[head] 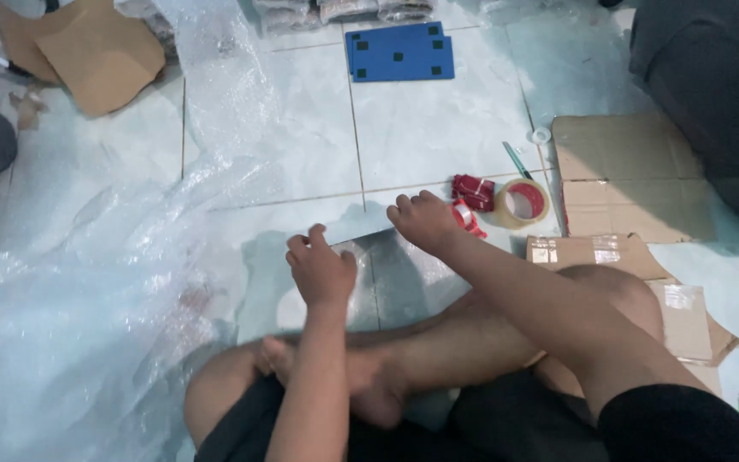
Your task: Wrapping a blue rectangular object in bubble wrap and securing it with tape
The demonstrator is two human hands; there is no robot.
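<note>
Down on a pale tiled floor [438,128], I am sitting cross-legged, with my bare legs filling the six o'clock part of the view. Both of my hands are reaching forward onto a flat packet wrapped in clear bubble wrap [387,274], which is lying on the tiles at the centre of the view, just ahead of my shins.

My left hand [320,269] is resting palm down on the packet's far edge, toward ten o'clock from my feet. Its fingers are curling loosely over that edge, slightly apart, pressing rather than pinching. My right hand [425,218] is sitting at the packet's far corner toward one o'clock, knuckles up, fingers bent and close together against the wrap. Whether its fingertips are gripping anything underneath, I cannot tell.

Just beside my right hand, at three o'clock from it, a red tape dispenser [470,205] is lying on the floor, with a roll of tan packing tape [522,204] touching its far side. A green pen [517,160] is lying just beyond the roll. Flattened brown cardboard [626,180] is spreading out at three o'clock. A big loose sheet of bubble wrap [87,282] is billowing across the nine o'clock side. A blue flat board [400,53] is lying at twelve o'clock, well apart from my hands.
</note>
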